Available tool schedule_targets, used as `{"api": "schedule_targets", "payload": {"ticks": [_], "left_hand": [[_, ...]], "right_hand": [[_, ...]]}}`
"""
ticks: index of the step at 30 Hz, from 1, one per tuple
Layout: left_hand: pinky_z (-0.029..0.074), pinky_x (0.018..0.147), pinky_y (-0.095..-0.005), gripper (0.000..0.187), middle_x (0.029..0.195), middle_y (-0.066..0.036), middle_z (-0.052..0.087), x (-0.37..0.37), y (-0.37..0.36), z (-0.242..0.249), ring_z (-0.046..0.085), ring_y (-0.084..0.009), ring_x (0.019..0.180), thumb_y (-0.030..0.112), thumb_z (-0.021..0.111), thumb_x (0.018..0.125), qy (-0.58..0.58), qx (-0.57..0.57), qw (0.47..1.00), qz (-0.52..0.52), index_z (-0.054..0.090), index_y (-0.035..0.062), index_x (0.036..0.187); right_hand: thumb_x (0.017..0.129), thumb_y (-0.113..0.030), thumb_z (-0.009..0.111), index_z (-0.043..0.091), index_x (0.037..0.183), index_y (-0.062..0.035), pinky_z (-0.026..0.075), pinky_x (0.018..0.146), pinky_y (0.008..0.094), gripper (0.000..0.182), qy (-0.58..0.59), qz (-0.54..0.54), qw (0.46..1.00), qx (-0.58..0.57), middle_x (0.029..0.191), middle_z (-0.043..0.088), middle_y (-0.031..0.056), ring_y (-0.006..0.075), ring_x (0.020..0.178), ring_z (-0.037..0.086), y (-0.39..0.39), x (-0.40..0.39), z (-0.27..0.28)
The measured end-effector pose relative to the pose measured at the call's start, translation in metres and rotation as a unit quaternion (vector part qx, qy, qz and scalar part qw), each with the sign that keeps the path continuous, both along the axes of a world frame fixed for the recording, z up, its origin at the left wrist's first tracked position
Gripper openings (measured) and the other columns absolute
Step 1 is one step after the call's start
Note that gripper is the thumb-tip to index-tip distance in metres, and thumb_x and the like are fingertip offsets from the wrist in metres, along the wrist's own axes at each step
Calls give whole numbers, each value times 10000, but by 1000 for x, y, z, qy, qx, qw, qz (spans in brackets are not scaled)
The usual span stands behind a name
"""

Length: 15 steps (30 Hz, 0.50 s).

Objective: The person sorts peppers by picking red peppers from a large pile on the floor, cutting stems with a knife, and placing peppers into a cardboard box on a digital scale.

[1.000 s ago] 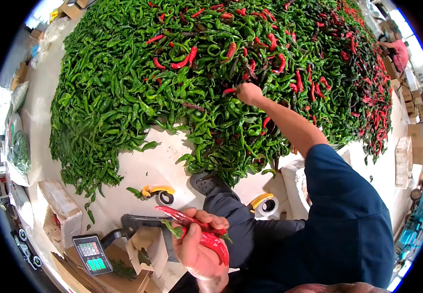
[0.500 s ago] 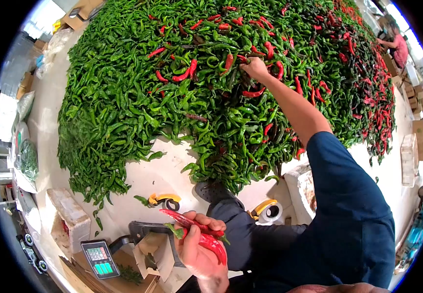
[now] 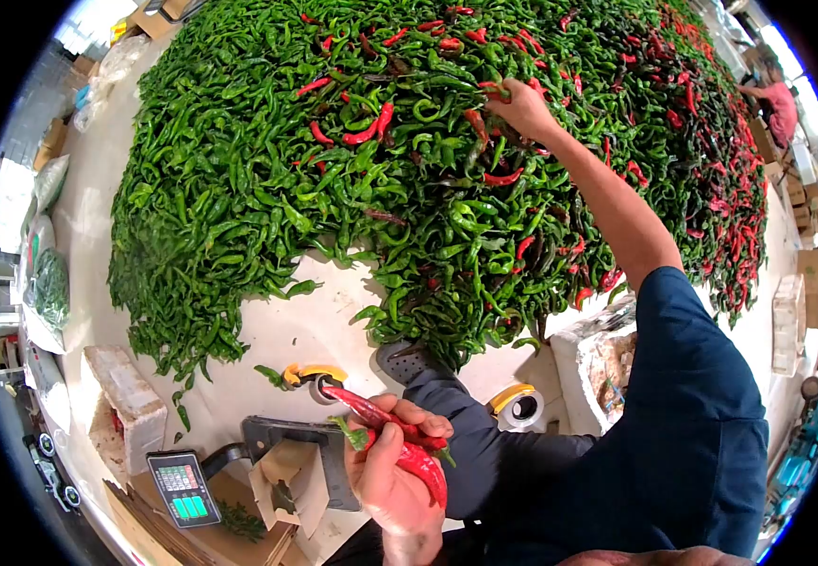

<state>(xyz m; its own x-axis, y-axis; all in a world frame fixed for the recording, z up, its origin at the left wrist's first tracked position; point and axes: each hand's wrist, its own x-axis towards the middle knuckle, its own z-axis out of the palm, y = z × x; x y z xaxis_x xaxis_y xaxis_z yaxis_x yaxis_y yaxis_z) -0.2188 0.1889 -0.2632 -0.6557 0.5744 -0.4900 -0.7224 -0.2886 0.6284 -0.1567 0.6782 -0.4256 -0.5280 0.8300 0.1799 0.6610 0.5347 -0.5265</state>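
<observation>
My left hand (image 3: 392, 479), low in the middle of the view, is closed round a few red chili peppers (image 3: 420, 469) with green stems. Farther out, my right hand (image 3: 525, 111) reaches over a large heap of mostly green chili peppers (image 3: 230, 179). Its fingers are closed at a red chili pepper (image 3: 494, 91), partly covered by them. Around it lie more red peppers among the green ones, such as a bent red pepper (image 3: 502, 177) just below the wrist.
Near my left hand are a scale with a lit display (image 3: 183, 489) and a small open carton (image 3: 291, 486). Tape dispensers (image 3: 520, 406) lie on the floor. White foam boxes (image 3: 124, 410) stand at left and right. Another person (image 3: 777, 104) sits at the far right edge.
My right hand has shifted slightly right and farther up the heap, with red pepper still at its fingertips. The left hand keeps its peppers. The whole view has shifted a little.
</observation>
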Motion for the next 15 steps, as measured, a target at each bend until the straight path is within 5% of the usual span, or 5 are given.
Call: {"api": "schedule_targets", "payload": {"ticks": [2,5,10,13,15], "left_hand": [[493,737,-413,265,907,-127,626,0,2,3,594,-244,749,90,516,921,8,-10,1000,-4,586,19,1167],[474,726,-393,260,903,-107,624,0,0,4,578,-228,743,112,518,932,11,-11,1000,1,598,31,1166],[492,734,-414,268,905,-128,629,-3,-2,2,596,-247,744,92,515,921,-1,0,1000,7,584,17,1169],[535,752,-448,283,908,-163,635,-3,-1,-2,630,-276,754,51,519,889,-21,12,1000,5,567,-3,1162],[537,753,-451,286,907,-166,634,-3,0,-1,630,-277,756,45,515,885,-23,18,1000,2,567,-5,1162]], "right_hand": [[802,-315,773,604,1041,35,506,774,448,456,-3,68,997,39,887,681,196,362,847,661,-4,-12,-6],[761,-277,803,633,1005,25,503,771,439,424,-92,52,959,-262,892,687,172,312,852,663,-6,-26,12],[759,-290,817,611,880,43,526,633,392,409,-128,36,985,-107,774,653,100,224,696,656,2,-18,-40],[790,-283,797,587,983,74,482,625,401,457,-24,-3,960,-279,784,612,110,207,682,600,-17,-17,-34],[773,-296,808,606,954,69,517,611,380,454,-53,-23,966,-252,807,651,136,217,680,638,-13,-21,-47]]}}
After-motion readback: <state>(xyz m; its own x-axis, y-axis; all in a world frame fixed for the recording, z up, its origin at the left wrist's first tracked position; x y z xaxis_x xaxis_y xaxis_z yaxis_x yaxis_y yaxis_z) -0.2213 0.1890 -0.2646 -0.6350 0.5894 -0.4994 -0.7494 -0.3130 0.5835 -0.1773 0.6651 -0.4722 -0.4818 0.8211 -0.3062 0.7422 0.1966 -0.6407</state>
